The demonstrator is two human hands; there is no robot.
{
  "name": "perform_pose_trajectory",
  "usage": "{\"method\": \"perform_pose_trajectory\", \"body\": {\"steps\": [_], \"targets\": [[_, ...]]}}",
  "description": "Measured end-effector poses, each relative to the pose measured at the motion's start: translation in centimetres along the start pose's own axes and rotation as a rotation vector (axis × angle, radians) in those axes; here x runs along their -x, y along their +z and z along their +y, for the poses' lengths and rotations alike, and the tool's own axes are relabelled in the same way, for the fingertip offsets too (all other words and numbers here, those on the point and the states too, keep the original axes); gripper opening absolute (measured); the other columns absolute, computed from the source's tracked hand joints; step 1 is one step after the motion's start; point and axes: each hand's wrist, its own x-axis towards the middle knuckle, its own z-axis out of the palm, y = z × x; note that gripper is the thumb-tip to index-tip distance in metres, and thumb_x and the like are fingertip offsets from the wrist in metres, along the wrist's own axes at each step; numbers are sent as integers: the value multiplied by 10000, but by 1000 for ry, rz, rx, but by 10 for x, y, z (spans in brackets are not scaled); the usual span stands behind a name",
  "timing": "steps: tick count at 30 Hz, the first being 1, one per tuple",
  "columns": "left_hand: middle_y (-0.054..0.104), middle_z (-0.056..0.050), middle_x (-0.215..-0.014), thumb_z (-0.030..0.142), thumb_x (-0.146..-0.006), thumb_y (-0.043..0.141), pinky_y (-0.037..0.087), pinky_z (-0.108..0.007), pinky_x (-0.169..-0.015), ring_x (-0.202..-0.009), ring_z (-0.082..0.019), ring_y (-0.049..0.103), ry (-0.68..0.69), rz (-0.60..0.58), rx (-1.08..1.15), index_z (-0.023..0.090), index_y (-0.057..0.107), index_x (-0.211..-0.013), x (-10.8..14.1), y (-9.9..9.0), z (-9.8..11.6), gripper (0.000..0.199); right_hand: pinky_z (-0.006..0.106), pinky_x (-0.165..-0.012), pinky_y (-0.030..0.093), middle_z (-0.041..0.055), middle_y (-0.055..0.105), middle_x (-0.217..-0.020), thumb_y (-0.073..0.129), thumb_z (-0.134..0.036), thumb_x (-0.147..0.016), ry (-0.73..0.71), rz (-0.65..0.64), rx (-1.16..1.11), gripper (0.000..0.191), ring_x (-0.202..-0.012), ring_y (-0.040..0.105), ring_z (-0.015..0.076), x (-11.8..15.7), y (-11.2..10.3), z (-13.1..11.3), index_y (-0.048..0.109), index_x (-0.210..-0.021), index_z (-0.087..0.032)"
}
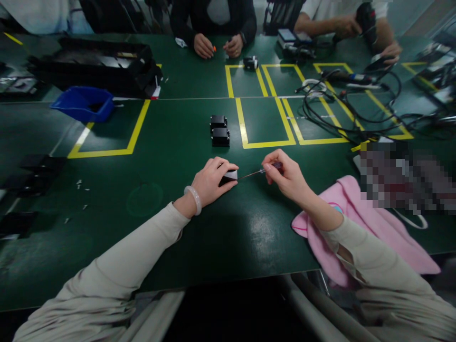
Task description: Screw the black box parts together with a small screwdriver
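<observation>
The left hand (213,180) hides part of the small block (230,176)! Right hand (287,176) covers some screwdriver (253,174), and the top edge crops the people (215,26).

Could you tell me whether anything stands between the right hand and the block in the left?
Nothing visible; only the screwdriver in the right hand spans the gap to the block in the left hand.

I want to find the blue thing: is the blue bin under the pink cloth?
No, the blue bin sits far left on the table, while the pink cloth lies at the right.
</observation>
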Motion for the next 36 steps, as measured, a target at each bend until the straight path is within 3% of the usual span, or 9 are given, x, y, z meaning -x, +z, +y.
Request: {"method": "perform_pose_trajectory", "body": {"steps": [15, 22, 29, 36], "targets": [[631, -98, -1223, 297, -970, 710, 560, -436, -944, -1137, -278, 604, 8, -5, -15, 209, 627, -1281, 0, 0, 0, 334, 258, -500, 387, -69, 547, -626, 611, -517, -1041, -17, 0, 11, 314, -480, 525, 86, 0, 1, 3, 555, -923, -232], [632, -99, -1218, 280, -962, 723, 561, -444, -944, -1131, -278, 600, 5, 11, -14, 205, 633, -1277, 0, 1, 0, 336, 252, -516, 429, -72, 565, -684, 624, -473, -1043, -28, 35, -11, 247, -506, 568, 89, 2, 2, 7, 552, -1064, -238], [631, -95, -1210, 282, -959, 728, 565, -443, -929, -1121, -278, 607, 5, 10, -18, 205, 630, -1281, 0, 2, -1, 346, 260, -486, 355, -76, 517, -627, 590, -488, -1059, -39, 33, 29, 280, -468, 490, 80, 2, 2, 5, 554, -947, -233], [631, -89, -1216, 294, -964, 720, 560, -439, -947, -1138, -274, 603, 3, 12, -20, 220, 627, -1278, 0, 2, -1, 336, 269, -532, 408, -62, 540, -685, 590, -528, -1051, -26, 27, 7, 299, -522, 537, 93, 1, 2, 5, 546, -986, -240]]}}
